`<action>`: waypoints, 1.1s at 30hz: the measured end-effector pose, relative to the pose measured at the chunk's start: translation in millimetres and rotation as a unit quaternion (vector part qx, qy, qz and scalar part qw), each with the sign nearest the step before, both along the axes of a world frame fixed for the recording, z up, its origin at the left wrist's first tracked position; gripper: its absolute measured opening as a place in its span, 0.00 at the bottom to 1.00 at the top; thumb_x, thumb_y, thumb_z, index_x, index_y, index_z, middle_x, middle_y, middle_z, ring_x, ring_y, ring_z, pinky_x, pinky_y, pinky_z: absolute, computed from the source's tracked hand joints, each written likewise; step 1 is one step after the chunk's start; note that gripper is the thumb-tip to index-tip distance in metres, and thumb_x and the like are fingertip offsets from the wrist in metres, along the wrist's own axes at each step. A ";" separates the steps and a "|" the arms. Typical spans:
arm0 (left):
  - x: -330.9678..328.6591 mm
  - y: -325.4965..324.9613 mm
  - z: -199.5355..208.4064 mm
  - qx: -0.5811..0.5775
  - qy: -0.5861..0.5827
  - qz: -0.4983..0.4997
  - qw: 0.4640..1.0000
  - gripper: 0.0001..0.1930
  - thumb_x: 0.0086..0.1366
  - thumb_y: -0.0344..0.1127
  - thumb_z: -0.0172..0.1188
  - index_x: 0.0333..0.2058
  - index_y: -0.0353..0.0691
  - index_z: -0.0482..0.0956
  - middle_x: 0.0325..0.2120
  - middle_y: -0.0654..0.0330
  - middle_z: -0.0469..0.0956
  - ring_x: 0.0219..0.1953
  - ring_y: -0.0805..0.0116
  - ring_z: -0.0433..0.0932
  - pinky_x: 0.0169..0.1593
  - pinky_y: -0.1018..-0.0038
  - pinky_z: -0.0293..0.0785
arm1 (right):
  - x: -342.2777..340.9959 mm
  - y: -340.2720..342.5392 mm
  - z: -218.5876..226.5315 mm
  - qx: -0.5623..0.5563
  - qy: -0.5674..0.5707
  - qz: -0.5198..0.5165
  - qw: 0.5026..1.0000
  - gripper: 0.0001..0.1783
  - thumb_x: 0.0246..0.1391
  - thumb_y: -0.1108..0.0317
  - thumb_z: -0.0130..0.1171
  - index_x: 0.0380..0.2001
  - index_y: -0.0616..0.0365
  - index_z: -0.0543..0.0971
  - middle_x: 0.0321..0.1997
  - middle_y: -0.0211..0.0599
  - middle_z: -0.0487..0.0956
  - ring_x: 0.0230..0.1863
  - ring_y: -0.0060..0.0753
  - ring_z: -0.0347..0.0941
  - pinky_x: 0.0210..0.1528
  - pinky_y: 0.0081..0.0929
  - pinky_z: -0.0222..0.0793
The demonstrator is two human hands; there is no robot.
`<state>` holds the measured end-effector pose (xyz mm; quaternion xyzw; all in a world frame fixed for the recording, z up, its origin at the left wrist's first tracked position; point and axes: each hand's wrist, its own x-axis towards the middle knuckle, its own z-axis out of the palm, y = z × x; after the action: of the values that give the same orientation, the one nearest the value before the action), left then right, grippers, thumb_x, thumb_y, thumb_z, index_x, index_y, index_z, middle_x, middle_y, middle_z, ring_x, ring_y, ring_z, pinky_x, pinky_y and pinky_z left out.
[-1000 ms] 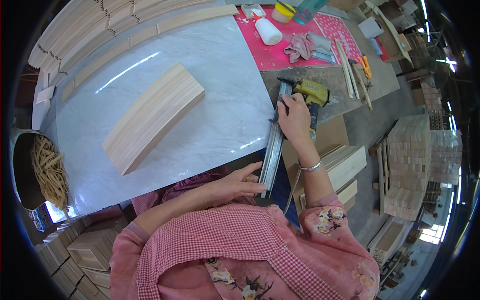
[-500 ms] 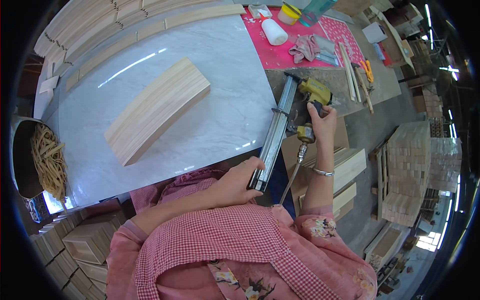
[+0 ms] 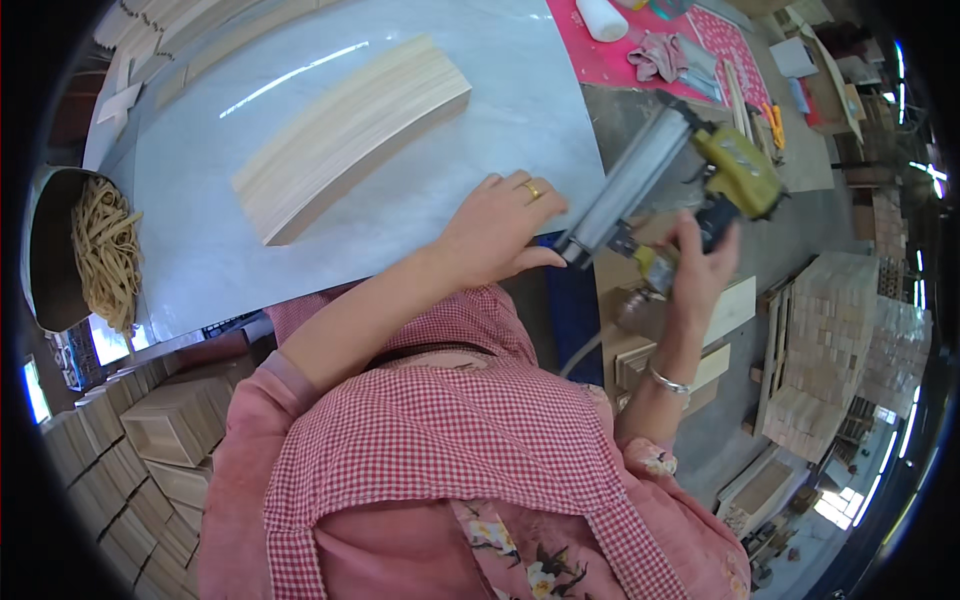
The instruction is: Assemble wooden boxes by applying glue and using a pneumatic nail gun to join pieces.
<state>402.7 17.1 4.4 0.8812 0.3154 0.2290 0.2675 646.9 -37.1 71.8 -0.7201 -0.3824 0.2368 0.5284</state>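
My right hand point(image 3: 703, 262) is wrapped round the black grip of a yellow pneumatic nail gun point(image 3: 742, 170), lifted past the table's right edge and slightly blurred. Its silver magazine point(image 3: 632, 182) slants down toward my left hand point(image 3: 500, 225). That hand has its fingers apart above the table's front edge, wearing a gold ring. The left thumb is close to the magazine's dark end; whether they touch I cannot tell. A curved pale wooden piece point(image 3: 350, 140), built of layered strips or boards, lies on the white marbled tabletop point(image 3: 450, 215).
At the left edge hangs a round container point(image 3: 50, 250) with coiled tan strips point(image 3: 105, 250). A pink cloth point(image 3: 657, 56) and white bottle point(image 3: 602, 18) sit on a red mat point(image 3: 580, 50). Wooden boards point(image 3: 728, 310) are below the gun. Stacked wood point(image 3: 830, 350) stands farther right.
The nail gun has risen and moved right in my right hand, its magazine now shorter. My left hand has come off the magazine's end and spread its fingers. The view has shifted.
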 end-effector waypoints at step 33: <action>-232.3 -36.0 37.8 0.048 0.183 0.396 0.898 0.36 0.45 0.40 0.77 0.52 0.41 0.70 0.65 0.47 0.66 0.68 0.48 0.63 0.71 0.52 0.56 | -119.5 116.4 85.2 -0.216 -0.226 0.335 0.889 0.16 0.53 0.68 0.71 0.38 0.69 0.79 0.19 0.32 0.77 0.17 0.21 0.68 0.19 0.20 0.66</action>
<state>170.4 -18.8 42.3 0.7214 0.6706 0.1654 0.0498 527.4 79.3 157.0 -0.6797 -0.6495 0.3068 0.1485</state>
